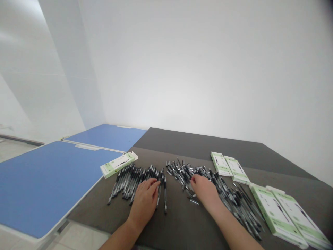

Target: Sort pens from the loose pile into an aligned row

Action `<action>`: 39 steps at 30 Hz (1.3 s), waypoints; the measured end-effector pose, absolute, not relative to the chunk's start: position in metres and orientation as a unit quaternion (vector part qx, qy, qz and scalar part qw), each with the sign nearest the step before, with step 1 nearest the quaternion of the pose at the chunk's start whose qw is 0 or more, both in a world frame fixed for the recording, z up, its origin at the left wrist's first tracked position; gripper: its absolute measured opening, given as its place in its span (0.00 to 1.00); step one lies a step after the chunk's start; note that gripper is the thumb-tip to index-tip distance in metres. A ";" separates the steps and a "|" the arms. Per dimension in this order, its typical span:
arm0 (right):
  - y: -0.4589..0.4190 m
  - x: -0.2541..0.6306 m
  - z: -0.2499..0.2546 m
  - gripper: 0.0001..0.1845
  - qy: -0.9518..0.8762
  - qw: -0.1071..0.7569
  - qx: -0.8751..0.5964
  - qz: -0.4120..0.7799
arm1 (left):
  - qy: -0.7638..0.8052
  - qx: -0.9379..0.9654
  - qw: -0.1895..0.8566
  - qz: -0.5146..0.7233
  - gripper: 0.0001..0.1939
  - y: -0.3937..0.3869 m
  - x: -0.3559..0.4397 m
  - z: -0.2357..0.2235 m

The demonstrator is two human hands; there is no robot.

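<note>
My left hand [146, 197] rests at the right end of a row of black-and-clear gel pens [127, 182]. Its fingers are bent together on a pen [158, 198] that runs beside the palm, and another pen [165, 194] lies just right of it. My right hand [205, 189] reaches into a loose heap of pen caps and small pen parts [182, 170]. Its fingers are curled closed and mostly turned away, so what they hold is hidden. Right of that wrist, a spread of pens [234, 201] slants toward the table's front.
A green-and-white pen box [119, 164] lies by the dark table's left edge. Two small boxes [221, 164] sit at the back right, and two larger ones [278, 215] at the front right. Blue tables [52, 180] adjoin on the left; a white wall [182, 69] stands behind.
</note>
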State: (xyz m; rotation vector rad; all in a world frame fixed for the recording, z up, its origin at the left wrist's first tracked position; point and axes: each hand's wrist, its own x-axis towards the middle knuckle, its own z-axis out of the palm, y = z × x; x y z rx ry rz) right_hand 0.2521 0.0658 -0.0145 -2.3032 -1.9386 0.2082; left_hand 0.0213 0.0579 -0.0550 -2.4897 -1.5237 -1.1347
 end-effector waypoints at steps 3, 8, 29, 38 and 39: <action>0.070 0.271 -0.019 0.14 -0.628 0.038 -0.775 0.057 | -0.473 -0.789 -0.030 -0.392 0.14 0.057 0.035 -0.045; 0.074 0.265 -0.030 0.13 -0.630 0.018 -0.775 0.050 | -0.440 -0.792 -0.084 -0.416 0.15 0.062 0.073 -0.034; 0.080 0.270 -0.040 0.13 -0.630 0.080 -0.765 0.112 | -0.437 -0.793 -0.096 -0.414 0.17 0.067 0.076 -0.051; 0.068 0.271 -0.018 0.16 -0.666 0.221 -0.679 0.219 | -0.443 -0.732 -0.241 -0.458 0.14 0.068 0.080 -0.044; 0.064 0.268 -0.015 0.16 -0.668 0.250 -0.655 0.249 | -0.453 -0.708 -0.284 -0.461 0.13 0.070 0.081 -0.041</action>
